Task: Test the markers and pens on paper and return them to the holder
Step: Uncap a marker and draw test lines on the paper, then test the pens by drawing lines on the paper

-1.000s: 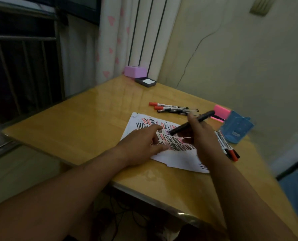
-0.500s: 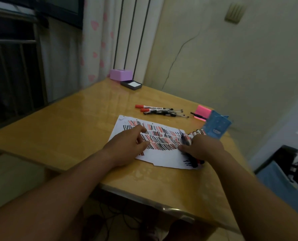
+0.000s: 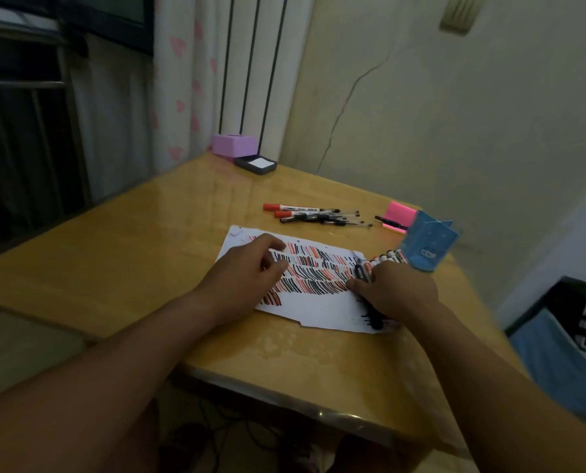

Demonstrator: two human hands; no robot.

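Note:
A white paper (image 3: 319, 312) covered with red and black strokes lies on the wooden table (image 3: 131, 250). My left hand (image 3: 247, 274) rests on its left part with bent fingers. At the paper's right edge, my right hand (image 3: 397, 291) grips a black marker (image 3: 373, 319) that lies low against the sheet. A row of markers (image 3: 387, 258) lies just beyond that hand, touching the blue holder (image 3: 428, 245). More pens and red-capped markers (image 3: 312, 215) lie in a pile behind the paper.
A pink sticky-note pad (image 3: 401, 211) with a pen on it sits left of the holder. A pink box (image 3: 233, 145) and a dark tray (image 3: 255, 164) stand at the far corner by the curtain. The table edge runs close on the right.
My right hand has come down from above the paper, bringing the black marker to the sheet's right edge beside the row of markers. My left hand stays on the paper.

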